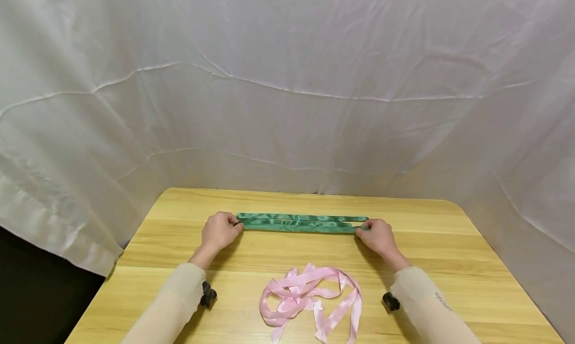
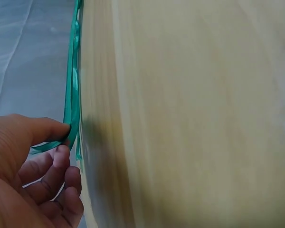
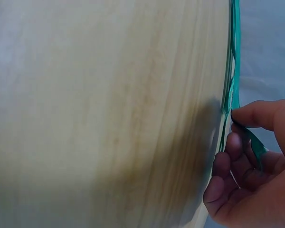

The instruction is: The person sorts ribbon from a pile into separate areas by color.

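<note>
A shiny green ribbon [image 1: 296, 228] runs in several long, side-by-side strips across the far part of the table. At its left end my left hand [image 1: 220, 230] pinches the ribbon between thumb and forefinger; in the left wrist view a short piece of green ribbon [image 2: 47, 147] pokes out behind the thumb. My right hand [image 1: 377, 235] pinches the right end of the nearest strip, which stretches straight between both hands. A loose tail [image 3: 256, 145] hangs past the right fingers in the right wrist view. The other strips lie just beyond the held one.
A loose tangle of pink ribbon [image 1: 292, 291] lies on the wooden table [image 1: 440, 254] between my forearms. White cloth [image 1: 287, 124] hangs behind the table and at both sides. A small black device [image 1: 208, 295] sits under each sleeve.
</note>
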